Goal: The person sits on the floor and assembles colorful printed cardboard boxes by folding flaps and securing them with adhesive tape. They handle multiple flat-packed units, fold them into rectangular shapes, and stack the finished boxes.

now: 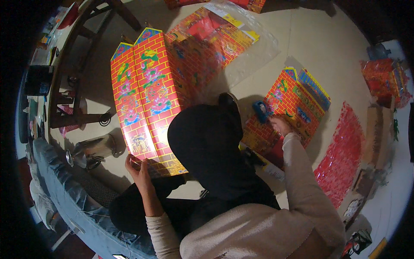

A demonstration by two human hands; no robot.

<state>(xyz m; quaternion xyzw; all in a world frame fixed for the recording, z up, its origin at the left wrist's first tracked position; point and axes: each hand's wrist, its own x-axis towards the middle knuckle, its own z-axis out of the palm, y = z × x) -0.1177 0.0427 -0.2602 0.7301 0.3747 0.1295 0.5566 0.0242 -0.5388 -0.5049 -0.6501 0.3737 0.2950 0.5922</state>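
A tall folded card panel (148, 95), printed with red and gold bricks, lotus flowers and fish, leans over my legs with two pointed tops. At its lower left corner the fingers of my left hand (140, 170) pinch the edge. My right hand (282, 126) is out to the right, closed around a small blue hand-held tool (260, 111) whose exact kind I cannot make out. Beneath that tool lie more printed brick-pattern card sheets (297, 99) on the floor. My black-clad knee hides part of the panel's right side.
Clear plastic wrapping (258, 52) covers more printed sheets behind the panel. A red shiny sheet (343, 151) lies at the right, near a cardboard box (375, 134). A wooden table (64, 82), a metal jug-like vessel (97, 146) and a blue-covered sofa (73, 198) stand on the left.
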